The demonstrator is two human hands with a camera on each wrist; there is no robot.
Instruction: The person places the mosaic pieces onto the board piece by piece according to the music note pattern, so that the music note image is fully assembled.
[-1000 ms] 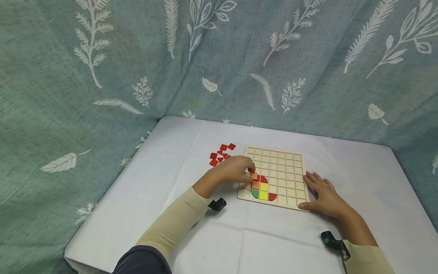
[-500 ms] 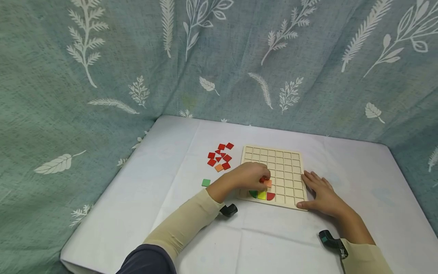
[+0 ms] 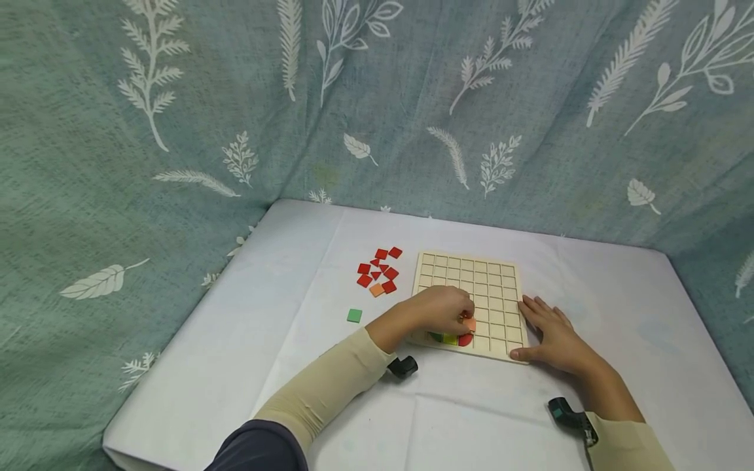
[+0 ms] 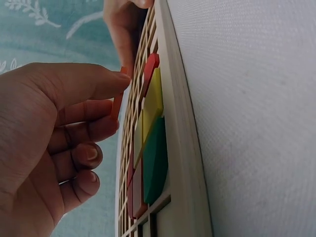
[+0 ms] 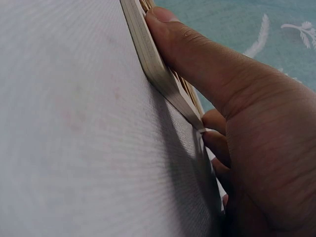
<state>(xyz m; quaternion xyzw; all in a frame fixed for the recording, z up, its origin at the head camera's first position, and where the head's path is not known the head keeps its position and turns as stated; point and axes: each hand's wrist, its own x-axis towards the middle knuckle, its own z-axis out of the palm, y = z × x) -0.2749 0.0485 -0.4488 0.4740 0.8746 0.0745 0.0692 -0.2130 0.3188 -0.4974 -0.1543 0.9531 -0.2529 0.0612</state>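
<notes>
Holding the orange tile (image 4: 117,98), left hand (image 3: 444,309): thumb and fingers nearly closed, gap equal to the tile, remaining fingers loosely curled. Tile looks just clear of the grid board (image 3: 497,302), above the near rows, about mid-width, by the red rounded piece (image 4: 150,71).

Board lies on the surface (image 3: 483,405), roughly midway between left and right edges, well apart from both. Yellow piece (image 4: 155,98) and green rounded piece (image 4: 155,160) sit along its near side; more pieces partly hidden behind the hand.

Right hand (image 3: 556,333): fingers spread, extended, not wrapped round anything; thumb on board's near right corner, the others along its right edge.

Loose on the surface, between board and left edge: cluster of red tiles (image 3: 364,280), second orange tile (image 3: 377,290) at its near side, green square (image 3: 355,315) nearer the near edge.
</notes>
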